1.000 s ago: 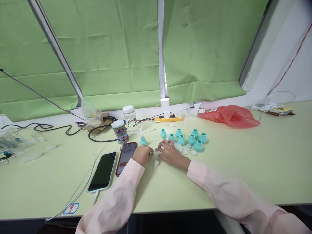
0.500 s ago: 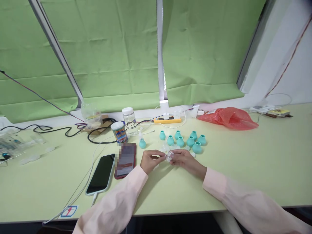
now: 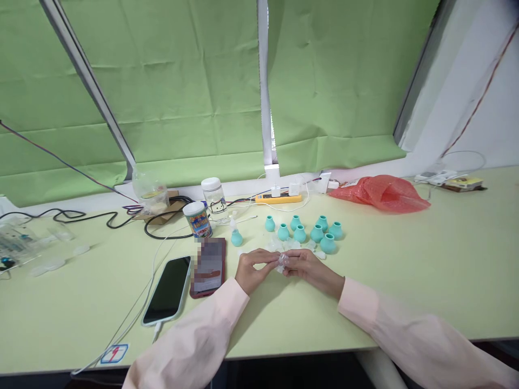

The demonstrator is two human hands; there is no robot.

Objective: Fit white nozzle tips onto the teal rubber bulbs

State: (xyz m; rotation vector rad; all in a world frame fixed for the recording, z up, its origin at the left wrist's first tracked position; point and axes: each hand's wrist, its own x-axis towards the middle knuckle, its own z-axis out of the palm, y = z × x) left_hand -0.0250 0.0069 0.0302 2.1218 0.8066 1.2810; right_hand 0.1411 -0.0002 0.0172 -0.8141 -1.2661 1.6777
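Pinched a small clear piece [image 3: 281,261] between left hand [image 3: 250,270] and right hand [image 3: 308,268], fingertips of both closed on it; held low over the table [image 3: 405,281]. Hovered near the teal bulbs [image 3: 300,233]; right of the red phone [image 3: 210,267].

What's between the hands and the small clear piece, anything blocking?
Nothing visible. The left hand and right hand both pinch the clear piece directly at their fingertips. The teal bulbs and loose clear bits lie behind it, farther from the person, not in between.
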